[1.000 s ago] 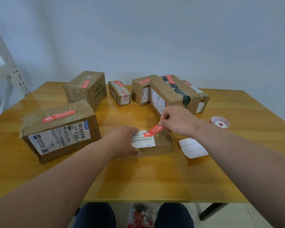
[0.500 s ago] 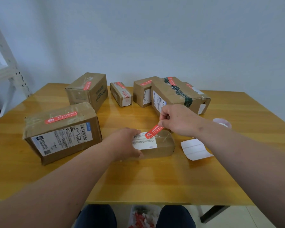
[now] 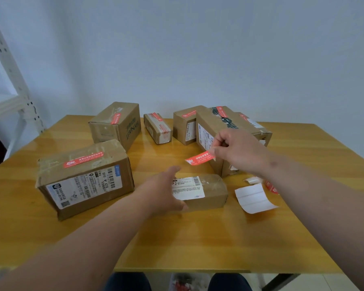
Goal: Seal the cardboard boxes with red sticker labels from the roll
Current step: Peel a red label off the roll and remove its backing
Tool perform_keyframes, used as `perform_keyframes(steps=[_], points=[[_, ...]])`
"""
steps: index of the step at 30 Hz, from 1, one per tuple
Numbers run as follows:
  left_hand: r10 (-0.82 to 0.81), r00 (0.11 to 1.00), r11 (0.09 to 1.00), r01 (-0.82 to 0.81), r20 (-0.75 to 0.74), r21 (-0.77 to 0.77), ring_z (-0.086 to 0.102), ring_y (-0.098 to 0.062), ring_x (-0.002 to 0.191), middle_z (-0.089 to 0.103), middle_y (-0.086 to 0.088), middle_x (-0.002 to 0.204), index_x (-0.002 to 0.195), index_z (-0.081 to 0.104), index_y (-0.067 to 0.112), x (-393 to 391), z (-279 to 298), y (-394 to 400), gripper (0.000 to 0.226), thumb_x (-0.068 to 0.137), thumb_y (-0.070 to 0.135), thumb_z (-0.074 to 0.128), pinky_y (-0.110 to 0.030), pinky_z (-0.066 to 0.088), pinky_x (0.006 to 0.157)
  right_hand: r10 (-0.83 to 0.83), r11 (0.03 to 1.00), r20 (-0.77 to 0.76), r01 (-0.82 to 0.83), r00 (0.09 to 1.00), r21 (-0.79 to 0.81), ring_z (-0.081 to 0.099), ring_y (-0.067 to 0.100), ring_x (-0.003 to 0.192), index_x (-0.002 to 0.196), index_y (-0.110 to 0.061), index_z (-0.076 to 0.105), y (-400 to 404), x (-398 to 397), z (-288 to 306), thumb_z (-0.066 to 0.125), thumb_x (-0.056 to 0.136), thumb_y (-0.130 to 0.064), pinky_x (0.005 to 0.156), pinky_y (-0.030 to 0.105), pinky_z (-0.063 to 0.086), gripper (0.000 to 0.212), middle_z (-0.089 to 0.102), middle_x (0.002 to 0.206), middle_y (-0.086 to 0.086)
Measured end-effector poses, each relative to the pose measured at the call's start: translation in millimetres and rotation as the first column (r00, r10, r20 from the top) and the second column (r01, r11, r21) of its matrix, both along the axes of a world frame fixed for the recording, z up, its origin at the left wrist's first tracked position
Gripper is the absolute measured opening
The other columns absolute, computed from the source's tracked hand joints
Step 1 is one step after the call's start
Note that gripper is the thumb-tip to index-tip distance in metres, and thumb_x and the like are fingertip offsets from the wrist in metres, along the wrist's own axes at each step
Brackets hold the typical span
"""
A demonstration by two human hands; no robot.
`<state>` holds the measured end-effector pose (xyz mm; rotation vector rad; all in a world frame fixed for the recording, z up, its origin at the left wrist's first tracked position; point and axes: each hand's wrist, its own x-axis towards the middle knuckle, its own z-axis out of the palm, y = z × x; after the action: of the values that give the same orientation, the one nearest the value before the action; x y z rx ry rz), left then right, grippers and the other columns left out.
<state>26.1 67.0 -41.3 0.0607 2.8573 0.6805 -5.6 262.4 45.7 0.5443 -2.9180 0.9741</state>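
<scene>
A small cardboard box (image 3: 208, 195) with a white shipping label lies in front of me on the wooden table (image 3: 177, 244). My left hand (image 3: 164, 192) holds its left end, thumb on the near side. My right hand (image 3: 237, 152) pinches one end of a red sticker label (image 3: 200, 158), lifted in the air above and behind the small box. The sticker roll (image 3: 271, 186) is mostly hidden behind my right forearm, with only a red edge showing.
A large box (image 3: 82, 179) with a red sticker on top sits at the left. Several sealed boxes (image 3: 118, 124) stand along the back. A white strip of backing paper (image 3: 253, 198) lies right of the small box. A white metal shelf (image 3: 11, 85) stands at far left.
My right hand has lifted the red sticker up off the small box's top, and it now hangs free in the air. My left hand stays on the box.
</scene>
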Motion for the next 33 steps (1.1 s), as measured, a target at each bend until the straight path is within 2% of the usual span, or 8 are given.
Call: perform_keyframes(steps=[5,8,11,16,20,23,28,33], points=[[0.021,0.993,0.970,-0.047,0.112,0.237,0.048,-0.015,0.123,0.042,0.008,0.147,0.147,0.024,0.037,5.7,10.1,-5.7,0.097,0.070,0.040,0.084,-0.032,0.046,0.098,-0.027,0.996,0.219,0.043,0.975,-0.073,0.060,0.013,0.068,0.078,-0.018,0.062,-1.7,-2.5,-14.6,0.067,0.090,-0.021,0.071,0.030,0.053,0.014,0.067,0.073,0.001],[0.045,0.983,0.865,-0.128,0.180,0.485,0.046,-0.012,0.117,0.045,0.006,0.145,0.124,0.051,0.032,8.4,18.6,-15.6,0.050,0.082,0.021,0.075,-0.024,0.040,0.091,-0.026,0.993,0.288,0.059,0.957,-0.106,0.060,0.011,0.068,0.079,-0.015,0.062,-6.5,-2.2,-25.7,0.068,0.089,-0.019,0.075,0.031,0.050,0.013,0.067,0.073,0.001],[0.198,0.972,0.762,-0.232,0.124,0.604,0.039,-0.012,0.122,0.045,0.012,0.144,0.101,0.066,0.022,10.0,26.9,-19.8,0.012,0.093,0.026,0.058,-0.038,0.029,0.105,-0.024,0.991,0.305,0.062,0.952,-0.116,0.061,0.012,0.068,0.081,-0.012,0.063,-12.5,-2.1,-29.5,0.067,0.090,-0.017,0.078,0.031,0.049,0.011,0.068,0.072,0.003],[0.261,0.958,0.838,-0.285,0.116,0.466,0.048,-0.009,0.092,0.056,0.011,0.102,0.092,0.068,0.016,12.7,33.6,-8.1,0.056,0.089,0.066,0.043,-0.032,0.033,0.086,-0.027,0.998,0.282,0.042,0.959,-0.047,0.059,0.012,0.067,0.079,-0.017,0.060,-22.1,-1.4,-29.8,0.066,0.091,-0.020,0.067,0.025,0.045,0.014,0.068,0.071,0.001],[0.252,0.952,0.805,-0.306,0.174,0.509,0.049,0.000,0.088,0.061,0.005,0.121,0.099,0.067,0.002,3.1,27.0,-8.3,0.037,0.088,0.037,0.067,-0.019,0.033,0.063,-0.019,1.000,0.258,0.019,0.966,0.003,0.059,0.010,0.068,0.082,-0.019,0.059,-24.9,-1.0,-29.0,0.065,0.092,-0.023,0.060,0.020,0.041,0.013,0.068,0.075,-0.002],[0.254,0.947,0.778,-0.320,0.196,0.541,0.051,-0.008,0.096,0.057,0.004,0.131,0.086,0.064,0.006,0.4,25.7,-10.5,0.013,0.086,0.018,0.070,-0.016,0.032,0.060,-0.016,1.000,0.258,0.015,0.966,0.009,0.061,0.011,0.070,0.082,-0.019,0.059,-24.2,-2.0,-29.8,0.065,0.092,-0.023,0.060,0.020,0.042,0.012,0.071,0.080,0.002],[0.238,0.951,0.800,-0.307,0.197,0.515,0.049,-0.013,0.104,0.057,0.003,0.133,0.086,0.064,0.008,-3.2,25.5,-12.3,0.009,0.086,0.016,0.069,-0.016,0.034,0.058,-0.033,0.997,0.285,0.013,0.958,0.072,0.063,0.014,0.088,0.086,-0.020,0.059,-23.4,-7.2,-36.0,0.062,0.094,-0.029,0.069,0.023,0.045,0.012,0.069,0.091,0.000],[0.224,0.955,0.840,-0.291,0.196,0.457,0.051,-0.008,0.092,0.058,0.002,0.129,0.092,0.066,0.004,-11.0,31.2,-10.7,0.011,0.086,0.013,0.067,-0.017,0.031,0.057,-0.052,0.986,0.261,0.008,0.964,0.165,0.054,0.013,0.094,0.100,-0.018,0.059,-28.9,-11.7,-36.8,0.056,0.097,-0.033,0.072,0.024,0.041,0.016,0.061,0.102,-0.001]])
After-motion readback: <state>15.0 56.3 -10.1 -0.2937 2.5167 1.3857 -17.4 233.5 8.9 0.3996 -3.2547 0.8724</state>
